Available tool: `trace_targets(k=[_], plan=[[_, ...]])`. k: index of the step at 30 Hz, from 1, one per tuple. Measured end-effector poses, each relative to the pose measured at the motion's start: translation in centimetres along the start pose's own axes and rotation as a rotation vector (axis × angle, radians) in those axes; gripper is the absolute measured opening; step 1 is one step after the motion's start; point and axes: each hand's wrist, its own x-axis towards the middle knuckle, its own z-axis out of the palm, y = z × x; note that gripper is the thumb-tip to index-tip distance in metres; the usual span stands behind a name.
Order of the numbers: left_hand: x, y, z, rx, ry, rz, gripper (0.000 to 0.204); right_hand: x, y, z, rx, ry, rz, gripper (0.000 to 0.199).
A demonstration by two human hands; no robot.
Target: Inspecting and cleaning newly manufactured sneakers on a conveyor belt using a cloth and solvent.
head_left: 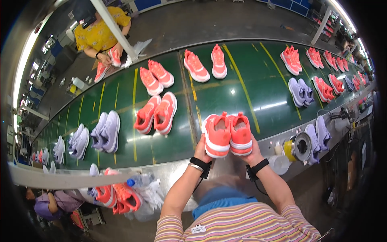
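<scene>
A pair of coral-pink sneakers with white soles is held up side by side, heels toward the camera, just above the near metal edge of a long green conveyor belt (225,97). The left shoe (216,135) and the right shoe (241,133) touch each other along their inner sides, and their open collars face upward. The left hand (201,150) cups the heel and sole of the left shoe from below, fingers curled shut around it. The right hand (254,152) grips the right shoe the same way, fingers wrapped under its heel. Both wrists wear black straps. On the belt beyond lie more pairs of pink sneakers (156,114) and lilac sneakers (105,131). Across the belt, a person in a yellow top (98,34) handles another pink shoe.
</scene>
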Motion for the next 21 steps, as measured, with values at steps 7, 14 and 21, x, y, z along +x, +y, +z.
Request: trace_targets(k=[7, 14, 21], plan=[[12.0, 0.6, 0.2, 0.578, 0.154, 0.04, 0.043, 8.2, -7.7, -3.6, -0.697, 0.225, -0.312, 0.048], [12.8, 2.5, -3.6, 1.577, 0.261, 0.466, 0.061, 11.9, -8.0, -5.8, -1.07, 0.443, -0.666, 0.045], [0.9, 18.7, -7.4, 2.413, 0.949, 0.354, 0.064, 5.8, -3.4, -4.0, -1.141, 0.418, -0.847, 0.027]])
